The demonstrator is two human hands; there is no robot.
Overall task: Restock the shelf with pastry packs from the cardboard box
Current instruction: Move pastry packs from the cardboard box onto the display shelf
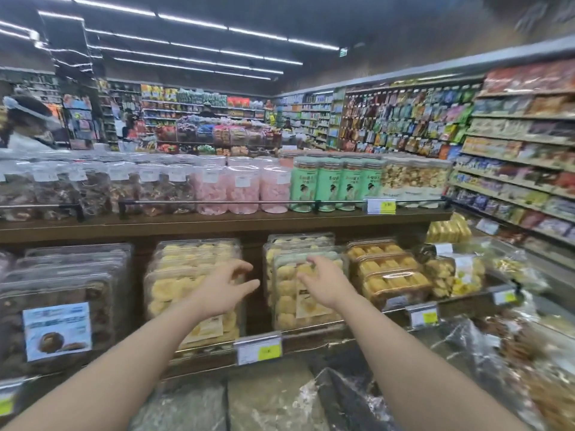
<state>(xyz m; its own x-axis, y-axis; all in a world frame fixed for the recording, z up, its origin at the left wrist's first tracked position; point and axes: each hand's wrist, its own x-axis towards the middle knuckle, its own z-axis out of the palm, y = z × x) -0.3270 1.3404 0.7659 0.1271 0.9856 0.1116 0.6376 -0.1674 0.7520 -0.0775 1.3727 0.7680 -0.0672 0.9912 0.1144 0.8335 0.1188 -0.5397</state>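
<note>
Supermarket aisles fill the background under long ceiling light strips, with packed snack shelves [513, 157] running down the right side. Across the middle stands a dark wooden shelf [217, 223] whose top tier carries clear jars of pink sweets [242, 191], green canisters [334, 183] printed with a figure, and tubs of pale snacks [413, 178]; their small white labels are too blurred to read.

On the tier below, clear clamshell pastry packs [193, 275] of pale yellow pastries stand leaning back in rows, with a second stack [292, 293] just right of them. Far left are packs of dark pastries [62, 293] bearing a blue-and-white label [57, 331] with a picture of a brown bun; its writing is not legible. Orange-toned pastry packs [389, 275] sit further right. Yellow price tags [259, 348] clip to the shelf edge, figures unreadable.

Both bare forearms reach forward. The left hand [225, 290] hovers in front of the left yellow stack, fingers spread and loosely curved, holding nothing. The right hand [323, 281] is at the right stack's front pack, fingers spread; contact cannot be told. No cardboard box shows.
</note>
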